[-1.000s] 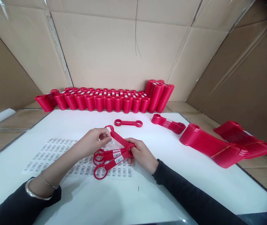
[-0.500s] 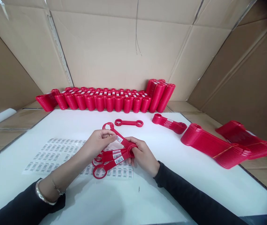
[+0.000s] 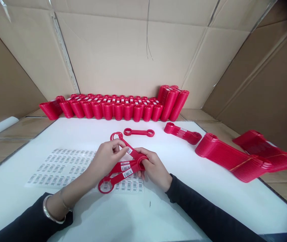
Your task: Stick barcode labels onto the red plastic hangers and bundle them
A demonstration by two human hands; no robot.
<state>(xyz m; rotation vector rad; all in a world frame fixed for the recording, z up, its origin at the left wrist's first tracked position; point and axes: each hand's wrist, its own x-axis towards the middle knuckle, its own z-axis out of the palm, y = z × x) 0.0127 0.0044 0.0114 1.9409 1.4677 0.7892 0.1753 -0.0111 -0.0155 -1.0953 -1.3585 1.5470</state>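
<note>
A fan of red plastic double-ring wrenches [image 3: 122,175] is held by one end in my right hand [image 3: 156,168], its fingers closed round the stacked rings. White barcode labels [image 3: 127,172] show on the shafts of several of them. My left hand [image 3: 108,156] is closed at the topmost wrench, thumb against the shaft beside its barcode label [image 3: 129,151]; the curled fingers partly hide that wrench. Beneath both hands lies a sheet of barcode labels [image 3: 57,168], partly covered by my left forearm. One single red wrench [image 3: 138,132] lies flat just beyond the hands.
Along the back stands a row of banded red wrench stacks [image 3: 118,111], higher at its right end [image 3: 171,104]. On the right are a smaller stack [image 3: 182,132] and larger banded stacks [image 3: 234,158]. Cardboard walls [image 3: 133,50] enclose the white table [image 3: 183,208].
My left thumb and fingers have shifted slightly on the top wrench, showing more of the thumb. The lower wrenches of the fan have tilted a little. My right hand keeps its hold.
</note>
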